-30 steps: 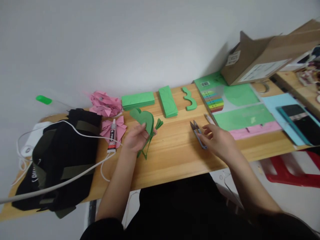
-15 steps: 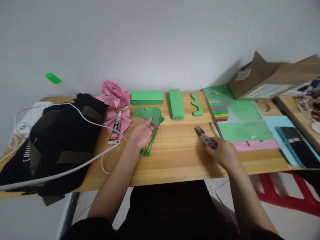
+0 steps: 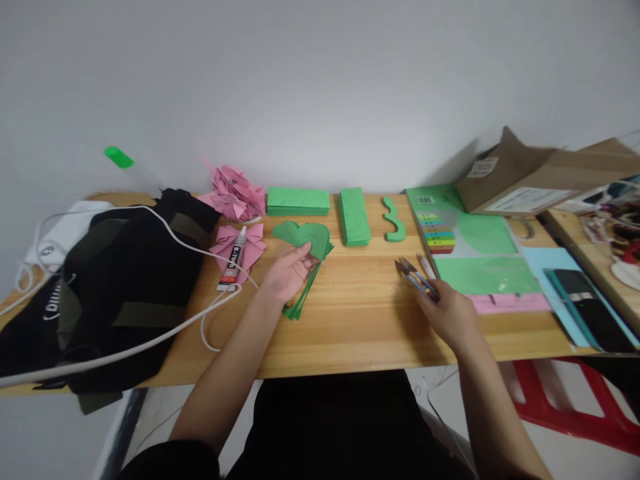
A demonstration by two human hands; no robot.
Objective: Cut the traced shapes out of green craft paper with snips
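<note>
My left hand (image 3: 290, 272) pinches a wavy green paper cutout (image 3: 313, 235) between thumb and fingers. Thin folded green strips (image 3: 306, 293) hang below it beside my fingers. Small thread snips (image 3: 417, 278) with a light blue handle sit in my right hand (image 3: 449, 312), their blades pointing up and left over the table. Behind lie two stacks of green paper, one lengthwise (image 3: 299, 201) and one upright (image 3: 354, 217), and another wavy green cutout (image 3: 395, 220). A white pen (image 3: 426, 266) lies just beyond the snips.
Left are a glue tube (image 3: 233, 260) on folded pink paper (image 3: 253, 241), crumpled pink paper (image 3: 236, 193), a black bag (image 3: 135, 280) and white cables. A green paper pack (image 3: 487, 230), a cardboard box (image 3: 537, 175) and a dark case (image 3: 590, 307) are right.
The view has shifted slightly. My left thumb now lies over the cutout's lower edge. The snips in my right hand are a little lower and farther right.
</note>
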